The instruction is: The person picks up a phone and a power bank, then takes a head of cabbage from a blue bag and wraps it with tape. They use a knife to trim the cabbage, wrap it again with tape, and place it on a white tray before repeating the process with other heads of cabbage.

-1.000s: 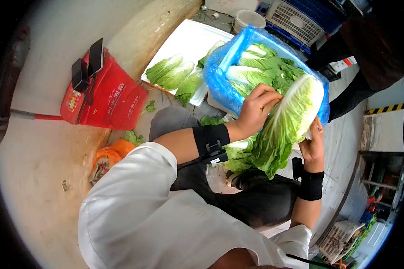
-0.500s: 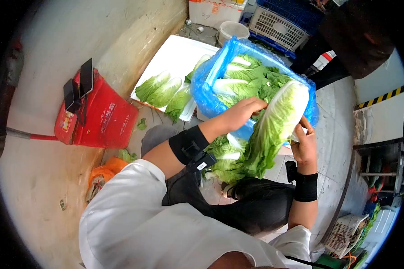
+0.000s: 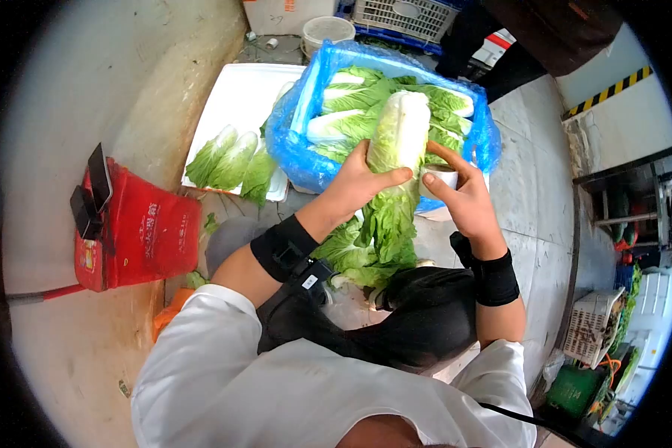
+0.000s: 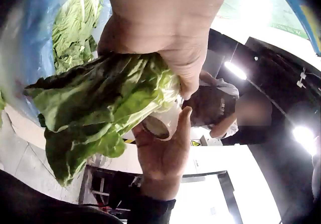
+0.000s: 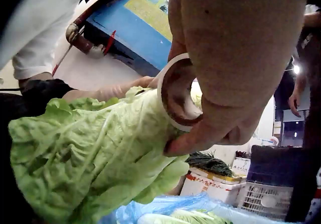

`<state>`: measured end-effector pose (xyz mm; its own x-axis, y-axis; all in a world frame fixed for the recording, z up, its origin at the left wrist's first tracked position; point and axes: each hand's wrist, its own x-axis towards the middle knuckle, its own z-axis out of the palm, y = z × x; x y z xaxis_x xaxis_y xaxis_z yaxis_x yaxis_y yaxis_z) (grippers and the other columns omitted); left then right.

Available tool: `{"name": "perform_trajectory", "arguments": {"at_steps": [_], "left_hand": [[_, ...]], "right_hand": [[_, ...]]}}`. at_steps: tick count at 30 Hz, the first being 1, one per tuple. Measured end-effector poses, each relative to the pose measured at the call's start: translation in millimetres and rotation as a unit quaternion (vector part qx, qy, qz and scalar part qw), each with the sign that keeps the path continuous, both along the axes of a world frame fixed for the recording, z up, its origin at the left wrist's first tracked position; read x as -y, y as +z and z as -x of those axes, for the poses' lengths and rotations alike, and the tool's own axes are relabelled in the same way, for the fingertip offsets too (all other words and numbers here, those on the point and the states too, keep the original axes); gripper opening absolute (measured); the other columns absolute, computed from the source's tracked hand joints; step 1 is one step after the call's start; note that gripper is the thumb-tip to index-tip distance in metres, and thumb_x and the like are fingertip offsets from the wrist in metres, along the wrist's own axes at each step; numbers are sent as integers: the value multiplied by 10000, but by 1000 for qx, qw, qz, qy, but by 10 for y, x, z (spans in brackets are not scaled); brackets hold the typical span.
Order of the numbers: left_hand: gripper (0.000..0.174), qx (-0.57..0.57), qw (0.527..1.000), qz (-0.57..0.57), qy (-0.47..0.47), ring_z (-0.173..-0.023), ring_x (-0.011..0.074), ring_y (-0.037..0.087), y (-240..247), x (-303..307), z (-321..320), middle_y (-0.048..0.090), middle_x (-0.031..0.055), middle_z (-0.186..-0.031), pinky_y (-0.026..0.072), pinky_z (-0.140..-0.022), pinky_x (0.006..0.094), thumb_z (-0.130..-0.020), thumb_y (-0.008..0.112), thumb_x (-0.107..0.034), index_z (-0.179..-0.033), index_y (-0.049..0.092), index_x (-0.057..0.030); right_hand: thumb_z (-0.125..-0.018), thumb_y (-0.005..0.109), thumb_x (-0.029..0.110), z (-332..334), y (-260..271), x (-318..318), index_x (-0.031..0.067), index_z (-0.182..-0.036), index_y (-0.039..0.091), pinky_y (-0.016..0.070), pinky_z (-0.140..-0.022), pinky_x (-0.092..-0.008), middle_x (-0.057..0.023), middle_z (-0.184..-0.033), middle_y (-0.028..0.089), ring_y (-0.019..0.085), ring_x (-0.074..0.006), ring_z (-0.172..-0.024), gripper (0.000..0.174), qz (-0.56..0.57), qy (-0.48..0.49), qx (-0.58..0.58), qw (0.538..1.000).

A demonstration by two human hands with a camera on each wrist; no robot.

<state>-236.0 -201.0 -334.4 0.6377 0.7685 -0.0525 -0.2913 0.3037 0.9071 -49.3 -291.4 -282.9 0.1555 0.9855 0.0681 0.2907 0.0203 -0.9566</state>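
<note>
A napa cabbage (image 3: 402, 131) stands nearly upright in front of me, white base up and leafy end hanging down. My left hand (image 3: 357, 181) grips it around the middle, thumb across the near side. From the other side, my right hand (image 3: 467, 200) holds a roll of tape (image 3: 440, 178) against the cabbage. In the right wrist view, the white roll of tape (image 5: 168, 96) shows its brown inner ring, with the fingers bent around it beside the leaves (image 5: 95, 154). In the left wrist view, the right palm (image 4: 163, 156) faces up under the roll.
A blue-bag-lined box (image 3: 284, 142) holds several cabbages behind my hands. More cabbages (image 3: 235, 160) lie on a white foam lid (image 3: 209, 104). Loose leaves (image 3: 351, 250) lie by my knees. A red bucket (image 3: 149, 231) stands left; another person's legs (image 3: 511, 63) are at the back right.
The cabbage has swung from a tilt to nearly upright. My left hand has moved from its upper side to a grip around its middle. The head view has shifted right.
</note>
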Motion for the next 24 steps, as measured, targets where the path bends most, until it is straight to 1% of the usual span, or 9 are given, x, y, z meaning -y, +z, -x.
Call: {"name": "perform_trajectory", "arguments": {"at_steps": [3,4,5,8,15,17,21,22,24], "left_hand": [[750,19,999,-8,40,-1085,195,640,-29,30,-47,618,149,-1221,540,-919,323,-805,866,-232,-1340,436,69],[726,3,998,-25,59,-1054,192,648,-140,-1,-77,621,145,-1206,546,-903,325,-808,861,-212,-1326,438,70],[726,4,998,-25,53,-1054,192,648,-129,8,-85,621,145,-1206,546,-903,325,-808,861,-212,-1326,438,70],[658,7,995,-21,93,-1037,192,653,-73,50,-86,626,143,-1181,557,-867,328,-818,848,-174,-1292,453,55],[662,56,995,71,42,-1065,210,648,-46,53,-66,614,156,-1228,552,-894,345,-848,791,-157,-1365,434,51],[665,40,996,74,21,-1077,221,645,-52,59,-21,606,158,-1244,551,-905,360,-881,738,-194,-1406,417,57],[686,164,961,144,-167,-1079,285,687,59,117,43,636,198,-1242,566,-936,392,-913,670,-343,-1413,433,63],[685,165,962,135,-172,-1083,281,688,162,151,65,638,197,-1247,565,-941,386,-920,659,-358,-1414,437,61],[701,151,968,124,-157,-1090,267,687,218,132,113,641,186,-1255,560,-949,372,-923,651,-392,-1422,440,53]], "right_hand": [[-804,828,122,-13,84,10,4,-1303,650,511,-969,-344,-132,-1286,623,624,-206,-1136,543,-47,-40,83,995],[-735,876,123,20,132,13,18,-1153,719,529,-931,-357,-129,-1253,617,638,-231,-1104,459,-79,-76,121,987],[-735,876,123,20,157,22,18,-1153,719,529,-931,-357,-129,-1253,617,638,-231,-1104,459,-78,-82,123,986],[-660,920,148,43,196,31,29,-888,735,534,-847,-358,-134,-1204,637,660,-275,-1000,317,-151,-142,268,941],[-648,934,142,-129,232,-15,13,-816,674,532,-837,-357,-138,-1111,682,661,-243,-1020,336,-160,-146,216,952],[-652,935,153,-148,207,-69,11,-817,663,527,-842,-349,-137,-1105,685,658,-236,-1021,348,-157,-134,187,960],[-660,933,176,-231,181,-132,12,-813,636,505,-876,-332,-129,-1092,690,648,-228,-1021,372,-132,-58,148,978],[-663,926,162,-195,194,-106,20,-810,629,487,-906,-330,-121,-1078,690,639,-218,-1030,361,-79,-57,55,994],[-667,920,150,-265,215,-88,22,-810,628,483,-918,-339,-124,-1087,690,636,-210,-1047,349,-102,-56,97,988]]}}
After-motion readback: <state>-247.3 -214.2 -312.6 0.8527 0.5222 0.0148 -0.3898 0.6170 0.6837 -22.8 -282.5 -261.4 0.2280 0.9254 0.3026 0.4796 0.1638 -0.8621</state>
